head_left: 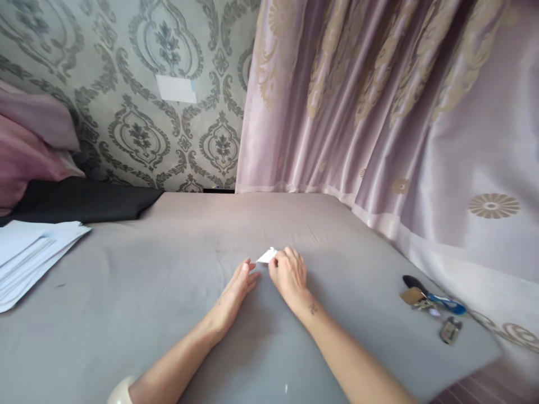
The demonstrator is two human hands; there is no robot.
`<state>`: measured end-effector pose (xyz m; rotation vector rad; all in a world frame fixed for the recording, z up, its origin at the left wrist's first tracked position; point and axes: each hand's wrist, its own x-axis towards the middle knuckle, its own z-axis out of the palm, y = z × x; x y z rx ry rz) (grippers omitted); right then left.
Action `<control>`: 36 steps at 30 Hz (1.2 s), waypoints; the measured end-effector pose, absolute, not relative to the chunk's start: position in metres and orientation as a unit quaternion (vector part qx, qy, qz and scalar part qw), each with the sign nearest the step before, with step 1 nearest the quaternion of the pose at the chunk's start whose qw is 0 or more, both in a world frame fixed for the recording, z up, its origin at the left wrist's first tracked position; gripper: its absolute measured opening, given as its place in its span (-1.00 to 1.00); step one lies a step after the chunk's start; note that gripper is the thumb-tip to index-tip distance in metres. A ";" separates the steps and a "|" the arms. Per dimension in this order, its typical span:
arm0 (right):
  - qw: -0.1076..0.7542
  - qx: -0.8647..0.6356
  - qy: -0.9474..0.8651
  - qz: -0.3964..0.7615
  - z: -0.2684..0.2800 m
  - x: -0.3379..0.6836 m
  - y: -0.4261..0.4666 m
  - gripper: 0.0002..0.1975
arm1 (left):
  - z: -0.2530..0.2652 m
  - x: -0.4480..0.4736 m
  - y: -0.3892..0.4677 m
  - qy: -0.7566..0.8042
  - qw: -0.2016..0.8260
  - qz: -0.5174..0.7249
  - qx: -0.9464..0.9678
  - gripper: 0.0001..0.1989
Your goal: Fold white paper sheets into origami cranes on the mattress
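Near the middle of the grey cloth surface is a small white piece of folded paper, pointed at its left end. My right hand has its fingers curled closed at the paper's right side and grips it there; the fingers cover that end. Just left of the paper, my left hand rests on its edge, thumb and fingers apart, with nothing in it. A small gap lies between the left fingertips and the paper's tip.
Stacked white sheets lie at the left, before a folded black cloth and pink fabric. Keys, a blue-and-black tool and a small metal object lie at the right. A curtain borders the surface.
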<state>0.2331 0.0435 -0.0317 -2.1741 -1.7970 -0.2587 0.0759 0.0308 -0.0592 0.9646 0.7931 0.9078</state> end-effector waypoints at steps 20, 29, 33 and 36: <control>0.144 -0.917 -0.371 0.035 -0.028 0.365 0.171 -0.66 | -0.064 0.070 0.046 0.388 0.731 0.398 0.395 -0.23; 0.175 -0.867 -0.463 0.055 -0.036 0.371 0.134 -0.67 | -0.077 0.068 0.054 0.399 0.724 0.407 0.387 -0.24; 0.185 -0.812 -0.548 0.071 -0.042 0.349 0.098 -0.69 | -0.066 0.061 0.053 0.415 0.710 0.400 0.406 -0.31; 0.198 -0.752 -0.624 0.078 -0.046 0.319 0.064 -0.74 | -0.057 0.058 0.051 0.449 0.668 0.402 0.437 -0.33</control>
